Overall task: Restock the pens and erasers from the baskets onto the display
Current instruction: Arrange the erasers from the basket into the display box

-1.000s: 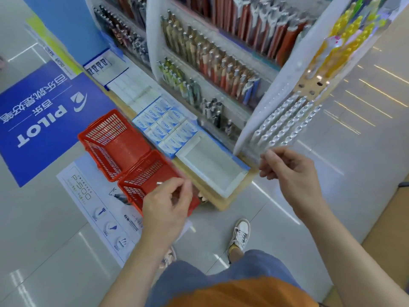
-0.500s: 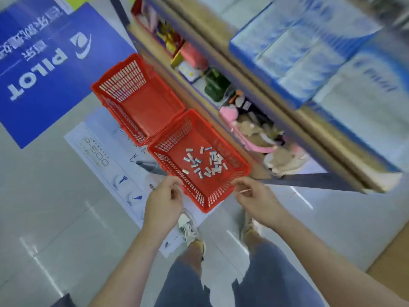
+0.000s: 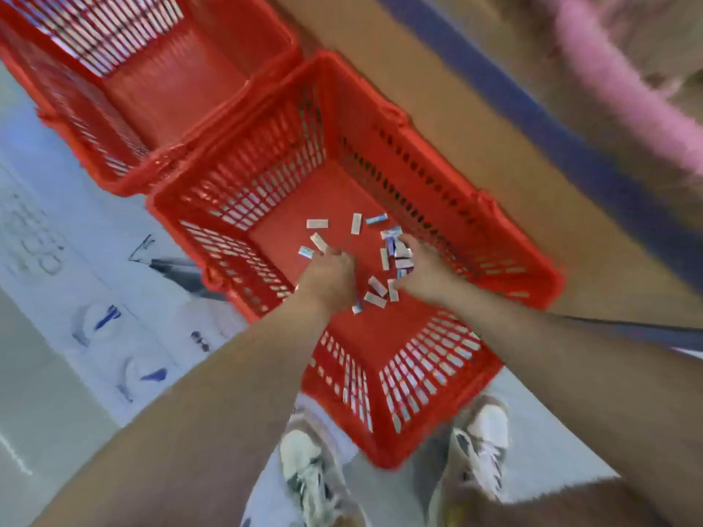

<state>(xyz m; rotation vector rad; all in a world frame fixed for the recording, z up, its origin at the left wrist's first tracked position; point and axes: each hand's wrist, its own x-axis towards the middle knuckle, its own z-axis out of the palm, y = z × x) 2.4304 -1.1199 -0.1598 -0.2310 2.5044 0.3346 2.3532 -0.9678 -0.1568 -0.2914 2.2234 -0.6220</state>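
Shop floor (image 3: 42, 420), red basket (image 3: 266, 176) of erasers (image 3: 317, 224), right hand (image 3: 426, 275) clutching several, left hand (image 3: 331, 275) among them, grip unclear

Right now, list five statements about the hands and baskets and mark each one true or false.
1. The left hand and the right hand both reach into the near basket. True.
2. The erasers lie in the far basket. False: they lie on the near basket's floor.
3. Both baskets are blue. False: they are red.
4. The two baskets stand next to each other. True.
5. The near basket is packed full of pens. False: only scattered erasers show in it.
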